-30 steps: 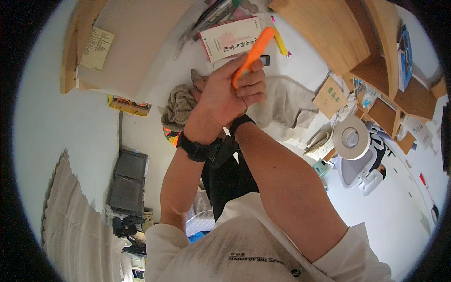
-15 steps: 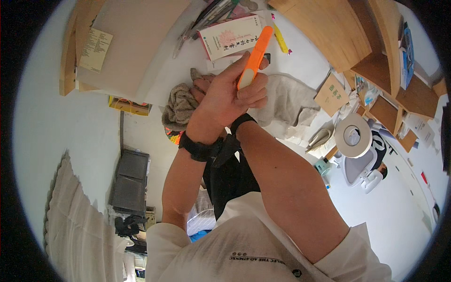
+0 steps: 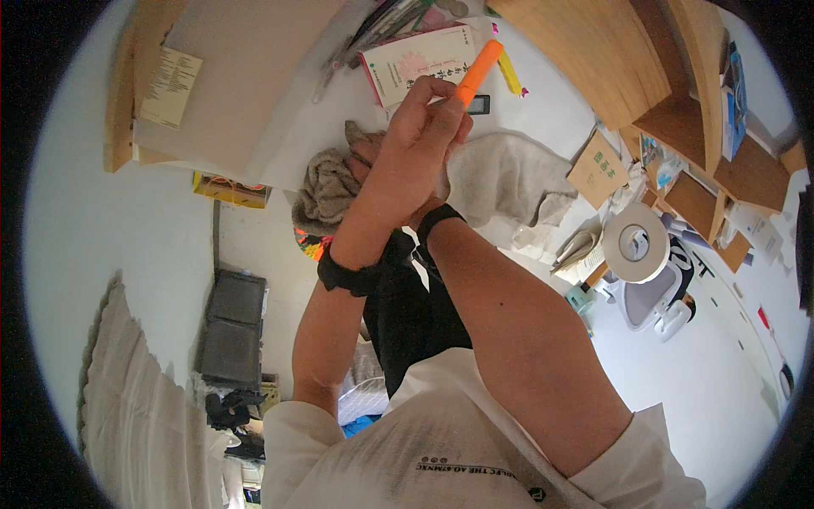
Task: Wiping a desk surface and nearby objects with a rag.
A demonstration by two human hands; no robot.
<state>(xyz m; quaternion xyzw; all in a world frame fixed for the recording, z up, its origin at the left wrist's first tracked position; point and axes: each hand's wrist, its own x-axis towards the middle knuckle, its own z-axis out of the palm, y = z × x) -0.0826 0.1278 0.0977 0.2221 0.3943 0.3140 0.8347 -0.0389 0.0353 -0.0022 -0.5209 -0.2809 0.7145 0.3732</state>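
Observation:
My left hand (image 3: pixel 420 136) is raised over the white table and pinches the lower end of a slim bright orange stick-shaped thing (image 3: pixel 481 69). Its far end points up and to the right; what exactly it is, I cannot tell. My right forearm (image 3: pixel 500 297) crosses behind the left wrist. Most of my right hand (image 3: pixel 365 154) is hidden there; a bit of reddish skin, apparently its fingers, shows against a bunched grey-brown towel (image 3: pixel 325 191). To the right spreads a flatter light grey cloth (image 3: pixel 504 174). Dark bands circle both wrists.
Beyond my hands lie a white-and-red box (image 3: pixel 415 64), a small dark rectangular thing (image 3: pixel 480 105), a yellow wrapped stick (image 3: pixel 509 72) and several pens (image 3: pixel 381 34). To the right are a tan notebook (image 3: pixel 598 170), a large tape roll (image 3: pixel 636 243) and wooden shelves (image 3: pixel 687 204).
My left hand has moved slightly up. Its fingers have shifted to a pinch, and the orange thing has turned and risen, so its pale panel no longer shows. The right arm stays nearly still.

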